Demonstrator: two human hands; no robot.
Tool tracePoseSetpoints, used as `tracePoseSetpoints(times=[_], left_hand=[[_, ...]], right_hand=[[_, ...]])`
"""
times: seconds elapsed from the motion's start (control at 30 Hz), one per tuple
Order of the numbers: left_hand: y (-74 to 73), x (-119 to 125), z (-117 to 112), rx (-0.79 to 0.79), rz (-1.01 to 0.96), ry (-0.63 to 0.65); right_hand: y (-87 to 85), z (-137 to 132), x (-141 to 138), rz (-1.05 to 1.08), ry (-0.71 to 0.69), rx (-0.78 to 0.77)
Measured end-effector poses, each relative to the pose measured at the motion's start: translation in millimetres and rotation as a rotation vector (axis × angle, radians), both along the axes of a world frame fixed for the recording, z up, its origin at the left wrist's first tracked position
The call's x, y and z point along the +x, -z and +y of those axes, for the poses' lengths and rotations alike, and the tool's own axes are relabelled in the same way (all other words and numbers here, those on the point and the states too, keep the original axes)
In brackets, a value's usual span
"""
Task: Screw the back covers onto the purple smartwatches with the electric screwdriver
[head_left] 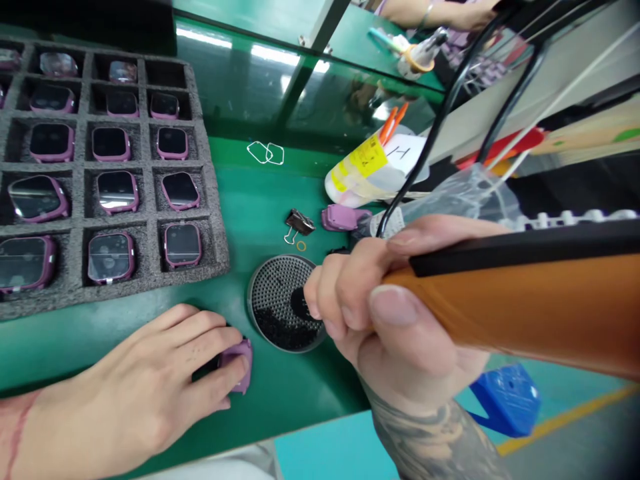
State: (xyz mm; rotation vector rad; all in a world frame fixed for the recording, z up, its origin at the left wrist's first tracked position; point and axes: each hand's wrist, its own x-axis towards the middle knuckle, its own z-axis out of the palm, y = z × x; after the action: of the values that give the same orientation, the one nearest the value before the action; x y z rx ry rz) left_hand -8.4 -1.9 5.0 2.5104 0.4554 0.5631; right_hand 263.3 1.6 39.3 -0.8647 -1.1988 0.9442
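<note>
Head cam here: my right hand (370, 313) is wrapped in a tight fist around a fat orange-and-black tool handle (500, 300), with the tattooed forearm (430, 440) angling up from the bottom edge. The knuckles hang right over a round metal tin with a black perforated top (280, 300). The left hand (150, 380) reaches in low, fingers curled down gripping a small pinkish-purple plastic watch case (241, 363) near the green desk's (280, 193) front edge. A grey foam tray (115, 173) of purple-framed watch screens fills the desk's left side.
</note>
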Motion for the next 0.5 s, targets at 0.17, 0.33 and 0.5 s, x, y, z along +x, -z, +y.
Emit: tracePoseSetpoints(times=[0.17, 0.33, 0.5], left_hand=[[2.3, -2, 1, -0.009, -0.007, 0.009], [1.8, -1, 1, 0.013, -0.003, -0.002], [2.2, 5, -2, 0.003, 0.004, -0.018]], right_hand=[[-1.7, 4, -7, 0.034, -0.030, 0.035], [-3.6, 4, -5, 0.025, 0.000, 0.027], [-20.8, -16, -2, 0.060, 0.022, -0.055]])
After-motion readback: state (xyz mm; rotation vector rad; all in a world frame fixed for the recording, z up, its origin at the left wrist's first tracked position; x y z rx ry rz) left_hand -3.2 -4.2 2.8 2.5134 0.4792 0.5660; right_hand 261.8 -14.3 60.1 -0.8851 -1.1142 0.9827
